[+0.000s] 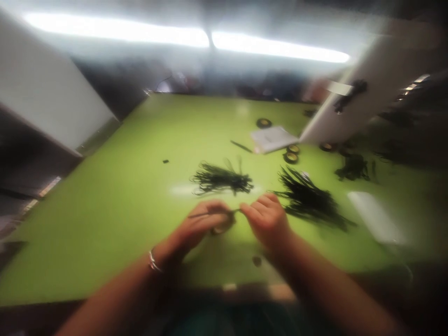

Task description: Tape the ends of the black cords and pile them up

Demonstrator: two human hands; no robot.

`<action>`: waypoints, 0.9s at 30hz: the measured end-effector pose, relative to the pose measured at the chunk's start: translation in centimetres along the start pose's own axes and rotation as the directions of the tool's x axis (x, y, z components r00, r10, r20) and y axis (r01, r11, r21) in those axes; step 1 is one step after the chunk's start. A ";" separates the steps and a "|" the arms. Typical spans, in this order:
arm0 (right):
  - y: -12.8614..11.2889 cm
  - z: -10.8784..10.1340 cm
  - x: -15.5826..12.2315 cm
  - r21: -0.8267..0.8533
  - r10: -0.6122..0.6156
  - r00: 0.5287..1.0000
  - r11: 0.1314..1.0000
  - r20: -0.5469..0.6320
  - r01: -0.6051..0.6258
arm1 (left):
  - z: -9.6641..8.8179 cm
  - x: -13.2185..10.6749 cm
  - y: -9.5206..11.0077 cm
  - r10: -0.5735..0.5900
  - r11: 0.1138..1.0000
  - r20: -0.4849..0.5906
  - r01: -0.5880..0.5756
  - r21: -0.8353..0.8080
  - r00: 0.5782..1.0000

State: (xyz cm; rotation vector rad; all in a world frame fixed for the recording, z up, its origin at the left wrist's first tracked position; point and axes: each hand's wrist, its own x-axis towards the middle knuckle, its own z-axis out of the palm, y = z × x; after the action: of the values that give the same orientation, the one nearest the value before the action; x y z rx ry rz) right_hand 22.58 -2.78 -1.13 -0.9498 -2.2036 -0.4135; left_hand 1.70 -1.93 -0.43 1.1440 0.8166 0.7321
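Note:
My left hand (205,219) is closed around a roll of tape (220,228), whose pale core shows below the fingers. A thin black wire (198,215) also lies across that hand, held under the thumb. Close by on the right, my right hand (266,214) is closed, pinching the dark end that runs between the two hands; blur hides whether it is wire or tape. Just beyond my hands lies a bundle of looped black wires (222,178). A larger bundle of black wires (311,196) rests beside my right hand.
On the green table (122,200) are a black tape roll (263,122), two more rolls (290,157), a white pad (275,138), and a dark pen (241,146). White panels (353,112) rise at both sides. A white strip (374,217) lies right.

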 end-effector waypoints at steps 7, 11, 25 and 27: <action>-0.3 0.5 -0.4 -0.050 -0.004 0.999 0.999 -0.047 0.001 | 0.9 0.4 -0.6 -0.041 0.999 -0.188 0.036 -0.029 0.981; -0.5 0.3 0.1 0.199 0.212 0.972 0.953 0.096 -0.228 | 0.6 0.7 -0.5 0.111 0.978 -0.251 -0.061 0.200 0.962; -0.2 0.6 0.1 0.267 0.083 0.986 0.956 0.147 -0.121 | -0.1 0.6 -0.5 0.156 0.937 -0.036 -0.136 0.321 0.987; -0.2 0.2 0.2 0.228 0.048 0.990 0.971 0.133 -0.078 | -0.4 0.5 -0.3 0.016 0.979 -0.029 -0.009 0.206 0.999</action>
State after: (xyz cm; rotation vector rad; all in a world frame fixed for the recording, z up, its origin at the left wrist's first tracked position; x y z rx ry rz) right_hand 22.20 -2.70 -1.15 -0.9364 -2.2678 -0.0628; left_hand 1.60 -1.39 -0.89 1.3268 0.9277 0.6880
